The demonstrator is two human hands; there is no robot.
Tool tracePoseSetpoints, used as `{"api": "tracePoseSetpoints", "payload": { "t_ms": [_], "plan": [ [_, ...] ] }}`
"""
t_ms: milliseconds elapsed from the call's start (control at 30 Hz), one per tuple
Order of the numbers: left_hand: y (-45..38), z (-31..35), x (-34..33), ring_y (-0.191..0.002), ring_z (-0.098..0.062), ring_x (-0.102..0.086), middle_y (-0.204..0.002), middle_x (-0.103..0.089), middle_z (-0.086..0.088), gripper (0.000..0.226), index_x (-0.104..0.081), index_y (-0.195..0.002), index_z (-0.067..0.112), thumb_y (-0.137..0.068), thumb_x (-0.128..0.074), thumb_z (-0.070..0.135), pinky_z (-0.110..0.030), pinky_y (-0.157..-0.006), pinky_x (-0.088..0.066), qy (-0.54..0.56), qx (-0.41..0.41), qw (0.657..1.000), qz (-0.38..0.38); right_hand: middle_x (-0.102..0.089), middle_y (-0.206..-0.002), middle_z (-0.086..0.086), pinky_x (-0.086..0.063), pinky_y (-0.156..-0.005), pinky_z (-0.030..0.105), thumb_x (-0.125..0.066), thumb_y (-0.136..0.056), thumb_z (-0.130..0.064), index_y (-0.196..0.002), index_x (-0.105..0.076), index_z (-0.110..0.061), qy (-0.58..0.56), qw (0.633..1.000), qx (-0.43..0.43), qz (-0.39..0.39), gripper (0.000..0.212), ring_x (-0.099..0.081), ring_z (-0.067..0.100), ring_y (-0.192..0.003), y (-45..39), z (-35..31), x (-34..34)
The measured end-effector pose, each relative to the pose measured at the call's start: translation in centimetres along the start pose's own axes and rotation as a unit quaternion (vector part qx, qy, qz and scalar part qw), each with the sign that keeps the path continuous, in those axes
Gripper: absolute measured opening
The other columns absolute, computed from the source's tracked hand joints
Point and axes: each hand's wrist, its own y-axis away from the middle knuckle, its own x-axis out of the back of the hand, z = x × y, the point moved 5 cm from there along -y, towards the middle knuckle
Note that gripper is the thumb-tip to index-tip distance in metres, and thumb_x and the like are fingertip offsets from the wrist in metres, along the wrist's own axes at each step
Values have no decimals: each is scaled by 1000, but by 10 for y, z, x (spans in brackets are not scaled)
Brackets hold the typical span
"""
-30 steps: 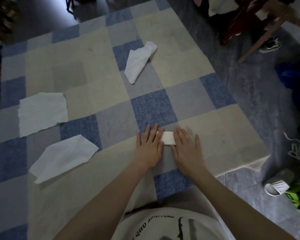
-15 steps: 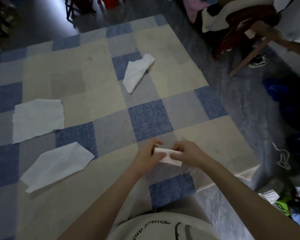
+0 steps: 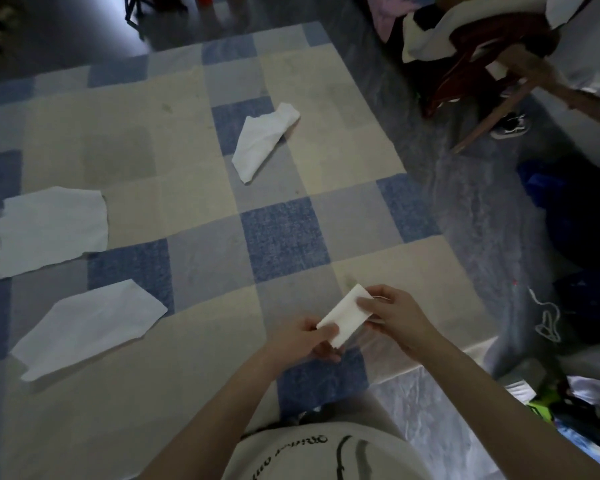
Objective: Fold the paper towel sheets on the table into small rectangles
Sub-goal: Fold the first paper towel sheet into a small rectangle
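Since it's just paper towel, the folded rectangle (image 3: 343, 315) probably weighs nothing and stays soft and floppy, so it'll likely tear or spring open if it's yanked. Best bet looks like pinching it at the short ends, which is what's happening: the left hand (image 3: 307, 341) pinches the near corner, the right hand (image 3: 394, 315) pinches the far end, and the piece hangs between them above the checked cloth (image 3: 284, 237).

Counting: one folded rectangle in hand, three sheets not yet folded small. The flat sheet (image 3: 52, 230) lies far out left of the left hand, the angled sheet (image 3: 90, 327) sits nearer on that same side, and the crumpled sheet (image 3: 264, 140) is well ahead of both hands.
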Motion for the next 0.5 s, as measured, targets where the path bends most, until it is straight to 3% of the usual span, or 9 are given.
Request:
{"api": "tracePoseSetpoints", "payload": {
  "t_ms": [100,167,300,433,500],
  "plan": [
    [-9,-2,-10,-60,-12,-69,-65,-72,-2,16,-66,-94,4,-95,-59,18,-26,-66,-57,64,14,996,66,-71,-97,13,-56,-79,38,-67,-86,-12,-105,-66,-6,-3,999,-37,-28,20,-66,24,-86,-2,2,0],
    [-12,-4,-17,-68,-13,-70,-67,-73,0,12,-69,-91,7,-93,-63,17,-28,-72,-57,65,18,993,100,-73,-99,11,-54,-84,39,-66,-86,-13,-103,-69,-10,31,998,-43,-42,18,-67,24,-88,-5,1,4],
    [-18,-5,-29,-86,-15,-70,-84,-74,0,11,-73,-87,20,-87,-68,10,-29,-84,-55,-18,-30,998,45,-72,-95,12,-55,-64,26,-63,-90,-11,-100,-69,-8,78,997,-7,-1,12,-68,19,-77,-27,-24,26],
    [-17,-3,-26,-89,-20,-70,-93,-72,-8,16,-70,-89,16,-90,-62,3,-32,-82,-57,56,-29,992,108,-71,-89,10,-57,-74,42,-66,-88,-13,-92,-69,-10,270,957,100,14,6,-68,27,-81,-71,-63,47],
    [-15,-2,-20,-89,-21,-69,-91,-73,-6,18,-69,-88,19,-91,-60,4,-33,-84,-57,51,-41,987,150,-69,-90,9,-55,-76,42,-67,-87,-16,-96,-69,-7,343,931,128,1,12,-66,27,-82,-92,-76,46]
  ]
}}
